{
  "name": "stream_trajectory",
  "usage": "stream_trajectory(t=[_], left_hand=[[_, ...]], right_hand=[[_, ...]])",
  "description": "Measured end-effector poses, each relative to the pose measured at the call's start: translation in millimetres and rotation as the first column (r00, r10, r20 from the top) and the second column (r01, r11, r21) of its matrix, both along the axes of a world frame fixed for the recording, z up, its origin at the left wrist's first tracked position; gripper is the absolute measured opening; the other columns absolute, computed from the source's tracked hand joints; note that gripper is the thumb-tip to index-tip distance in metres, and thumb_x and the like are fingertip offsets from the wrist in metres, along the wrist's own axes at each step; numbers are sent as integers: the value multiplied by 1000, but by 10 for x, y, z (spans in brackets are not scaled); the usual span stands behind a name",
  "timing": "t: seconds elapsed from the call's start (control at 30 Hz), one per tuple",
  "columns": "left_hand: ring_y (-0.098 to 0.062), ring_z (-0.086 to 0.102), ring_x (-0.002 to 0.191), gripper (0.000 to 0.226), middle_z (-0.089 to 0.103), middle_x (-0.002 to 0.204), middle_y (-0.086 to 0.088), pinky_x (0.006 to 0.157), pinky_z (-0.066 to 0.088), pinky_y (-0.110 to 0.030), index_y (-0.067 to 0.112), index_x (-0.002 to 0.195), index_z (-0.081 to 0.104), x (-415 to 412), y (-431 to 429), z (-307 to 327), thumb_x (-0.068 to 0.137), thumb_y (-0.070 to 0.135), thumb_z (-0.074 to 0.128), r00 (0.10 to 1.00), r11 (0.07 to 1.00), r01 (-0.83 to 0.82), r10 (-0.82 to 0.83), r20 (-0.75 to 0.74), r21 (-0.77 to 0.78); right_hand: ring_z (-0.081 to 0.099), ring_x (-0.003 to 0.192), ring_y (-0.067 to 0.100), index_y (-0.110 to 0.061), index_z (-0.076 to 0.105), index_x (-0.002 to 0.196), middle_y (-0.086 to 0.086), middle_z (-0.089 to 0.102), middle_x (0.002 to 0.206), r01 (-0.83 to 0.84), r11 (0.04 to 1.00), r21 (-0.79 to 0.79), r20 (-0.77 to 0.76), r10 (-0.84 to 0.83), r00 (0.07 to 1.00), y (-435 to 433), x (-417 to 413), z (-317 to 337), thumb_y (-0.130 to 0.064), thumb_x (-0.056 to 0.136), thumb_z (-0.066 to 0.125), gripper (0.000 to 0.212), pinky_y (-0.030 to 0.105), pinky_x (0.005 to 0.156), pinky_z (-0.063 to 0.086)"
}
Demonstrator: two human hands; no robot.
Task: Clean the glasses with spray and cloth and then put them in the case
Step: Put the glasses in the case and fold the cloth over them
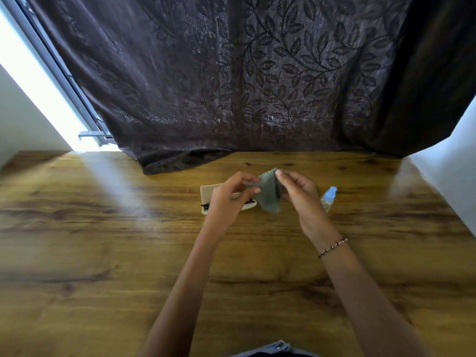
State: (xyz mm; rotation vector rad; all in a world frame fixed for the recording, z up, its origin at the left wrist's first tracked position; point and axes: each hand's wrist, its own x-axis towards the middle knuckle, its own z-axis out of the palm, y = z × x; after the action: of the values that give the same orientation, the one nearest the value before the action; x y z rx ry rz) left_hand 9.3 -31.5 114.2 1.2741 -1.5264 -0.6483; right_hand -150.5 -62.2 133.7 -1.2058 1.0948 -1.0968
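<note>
While both hands hover over the wooden table at frame centre, the left hand and right hand pinch a grey cloth between fingertips. Behind lies the open case holding dark glasses; the spray bottle stands right.

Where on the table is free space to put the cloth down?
The wooden table is bare left of the glasses case and along the near edge. It is crowded between the case and spray bottle, where both hands hold the cloth.
</note>
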Motion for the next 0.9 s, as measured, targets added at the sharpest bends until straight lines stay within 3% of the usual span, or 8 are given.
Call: stream_trajectory(t=[0.23, 0.33, 0.47, 0.63, 0.77, 0.9], left_hand=[[4, 62, 83, 11, 65, 88, 13, 75, 46, -8, 14, 94, 62, 147, -44, 98, 85, 10, 67, 995, 1000, -10, 8, 102, 20], [-1, 65, 86, 23, 69, 90, 5, 81, 49, -13, 13, 106, 61, 183, -45, 146, 85, 12, 69, 999, 999, -6, 3, 49, 46], [-7, 65, 87, 44, 68, 92, 4, 80, 52, -21, 21, 120, 60, 266, -43, 164, 79, 13, 74, 992, 962, 84, -55, -117, 259], [-6, 64, 78, 18, 69, 90, -1, 68, 49, -16, 10, 100, 69, 254, -25, 104, 82, 9, 71, 989, 948, 84, -42, -140, 307], [-7, 63, 81, 10, 68, 90, -1, 72, 50, -16, 4, 98, 63, 185, 13, 132, 89, 6, 62, 955, 959, 99, -18, -294, 264], [-9, 64, 79, 9, 68, 85, -1, 72, 51, -21, 7, 96, 65, 158, 20, 137, 91, 4, 58, 948, 968, 97, -18, -319, 232]], right_hand=[[65, 105, 13, -21, 71, 102, -2, 72, 104, -56, 997, 46, -22, 57, 998, -37, -55, -38, -29, 88, 66, 17, 31, 92, 53], [66, 100, 15, -17, 71, 102, 1, 73, 100, -147, 988, 39, -38, 148, 988, -24, -47, -37, -21, 81, 74, 22, 27, 84, 55], [68, 94, 17, -13, 71, 99, 4, 73, 97, -109, 994, 12, 30, 109, 994, -32, -57, -44, -9, 82, 72, 18, 30, 82, 56], [68, 93, 12, -9, 69, 103, 3, 73, 96, -83, 996, -13, 26, 83, 996, -47, -74, -64, -10, 81, 73, 22, 22, 81, 55], [68, 87, 10, -12, 70, 95, -3, 73, 90, -117, 990, -78, -3, 117, 993, -30, -101, -50, -5, 85, 68, 13, 23, 73, 56], [66, 87, 5, -13, 73, 88, -4, 72, 92, -147, 984, -96, -39, 144, 989, -21, -122, -28, -1, 89, 62, 16, 21, 74, 55]])
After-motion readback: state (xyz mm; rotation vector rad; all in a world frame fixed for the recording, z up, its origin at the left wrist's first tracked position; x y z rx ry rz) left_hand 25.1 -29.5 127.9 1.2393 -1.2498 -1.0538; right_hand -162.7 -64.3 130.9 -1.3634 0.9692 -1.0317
